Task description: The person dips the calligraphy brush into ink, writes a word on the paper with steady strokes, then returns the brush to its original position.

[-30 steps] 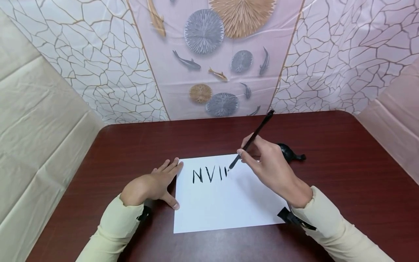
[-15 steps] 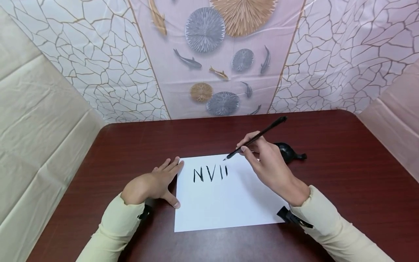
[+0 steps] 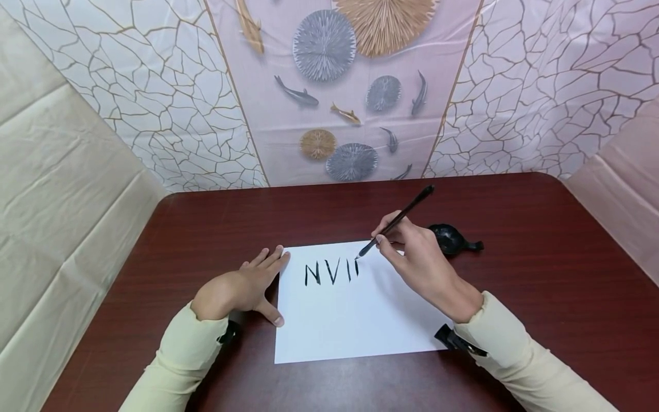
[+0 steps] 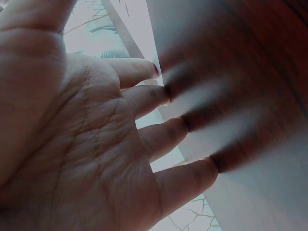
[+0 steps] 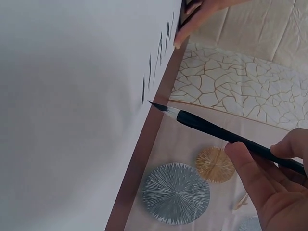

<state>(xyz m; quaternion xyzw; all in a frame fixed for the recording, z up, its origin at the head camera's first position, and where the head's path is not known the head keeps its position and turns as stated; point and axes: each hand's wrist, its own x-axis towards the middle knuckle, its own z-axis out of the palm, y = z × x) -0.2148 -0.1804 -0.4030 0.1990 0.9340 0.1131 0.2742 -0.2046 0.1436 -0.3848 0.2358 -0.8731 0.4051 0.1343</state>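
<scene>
A black-handled ink brush [image 3: 401, 216] is pinched between the thumb and fingers of my right hand [image 3: 422, 263]. Its dark tip [image 5: 158, 106] sits at the top of the last stroke; whether it touches the paper I cannot tell. The white sheet [image 3: 340, 326] carries black strokes [image 3: 332, 272] reading "NVI" with one more upright line. My left hand [image 3: 242, 292] lies spread at the sheet's left edge, its thumb and fingertips touching the edge. In the left wrist view the left palm [image 4: 91, 139] faces the camera with the fingers straight.
A small black dish with a spout-like handle [image 3: 450, 239] stands just behind the right hand. The dark red table [image 3: 221, 223] ends at a patterned cloth backdrop [image 3: 175, 91]. Pale cloth walls [image 3: 67, 171] close in both sides.
The brush tip left the last stroke, lifted up toward the sheet's top edge, then came back down to the top of that stroke. My left hand stays in place.
</scene>
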